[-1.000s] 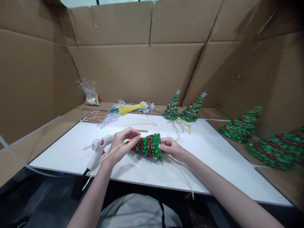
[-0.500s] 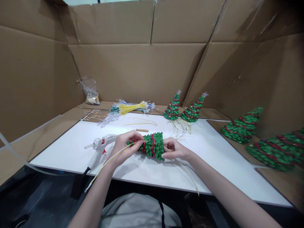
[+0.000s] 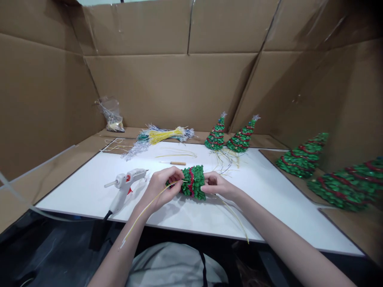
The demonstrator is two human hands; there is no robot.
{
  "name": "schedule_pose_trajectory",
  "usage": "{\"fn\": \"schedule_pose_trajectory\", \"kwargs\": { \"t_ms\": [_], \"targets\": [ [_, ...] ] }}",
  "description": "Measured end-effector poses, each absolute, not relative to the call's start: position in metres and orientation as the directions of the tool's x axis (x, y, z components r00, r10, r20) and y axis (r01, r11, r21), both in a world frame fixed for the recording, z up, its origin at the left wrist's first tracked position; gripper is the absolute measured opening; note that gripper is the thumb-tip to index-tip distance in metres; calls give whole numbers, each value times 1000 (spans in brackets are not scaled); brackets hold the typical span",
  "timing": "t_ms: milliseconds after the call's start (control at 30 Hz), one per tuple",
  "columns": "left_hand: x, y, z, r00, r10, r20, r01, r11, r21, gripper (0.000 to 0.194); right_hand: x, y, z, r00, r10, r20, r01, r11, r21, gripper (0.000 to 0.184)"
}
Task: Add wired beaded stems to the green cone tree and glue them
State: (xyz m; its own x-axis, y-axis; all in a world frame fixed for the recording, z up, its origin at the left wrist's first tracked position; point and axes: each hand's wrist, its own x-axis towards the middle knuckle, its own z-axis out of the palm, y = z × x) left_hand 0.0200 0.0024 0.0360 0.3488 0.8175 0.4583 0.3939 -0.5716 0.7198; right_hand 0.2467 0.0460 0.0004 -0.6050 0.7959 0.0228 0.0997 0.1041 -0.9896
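Observation:
A small green cone tree with red garland [image 3: 193, 181] lies on its side over the white board [image 3: 263, 199], held between both hands. My left hand [image 3: 163, 187] grips its narrow end and pinches a thin yellow wire [image 3: 143, 211] that trails back toward me. Closed on the tree's wide base is my right hand [image 3: 216, 185], with more yellow wires [image 3: 235, 217] running out from under it.
A white glue gun [image 3: 125, 184] lies left of my hands. Behind are a wooden-handled tool [image 3: 176, 163], a bundle of yellow and silver wires [image 3: 161, 135], a plastic bag [image 3: 112, 115] and two finished trees [image 3: 230, 137]. Larger trees [image 3: 302, 155] lie at the right. Cardboard walls surround the board.
My left hand has slid along the tree toward its wide end, covering more of it. The yellow wire in that hand has swung lower and nearer to me.

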Motion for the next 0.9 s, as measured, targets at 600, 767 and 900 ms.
{"fn": "schedule_pose_trajectory", "kwargs": {
  "t_ms": [600, 767, 900],
  "targets": [
    [23, 4, 35, 364, 793, 488, 452, -608, 652, 14, 251, 49, -6, -623, 782, 33, 70, 98, -993, 44],
    [26, 5, 34, 361, 769, 527, 501, -637, 586, 13, 250, 49, -6, -618, 786, 36, 75, 105, -992, 44],
    [28, 5, 33, 382, 744, 549, 504, -665, 551, 12, 250, 49, -6, -610, 792, 32, 81, 102, -991, 44]
  ]
}}
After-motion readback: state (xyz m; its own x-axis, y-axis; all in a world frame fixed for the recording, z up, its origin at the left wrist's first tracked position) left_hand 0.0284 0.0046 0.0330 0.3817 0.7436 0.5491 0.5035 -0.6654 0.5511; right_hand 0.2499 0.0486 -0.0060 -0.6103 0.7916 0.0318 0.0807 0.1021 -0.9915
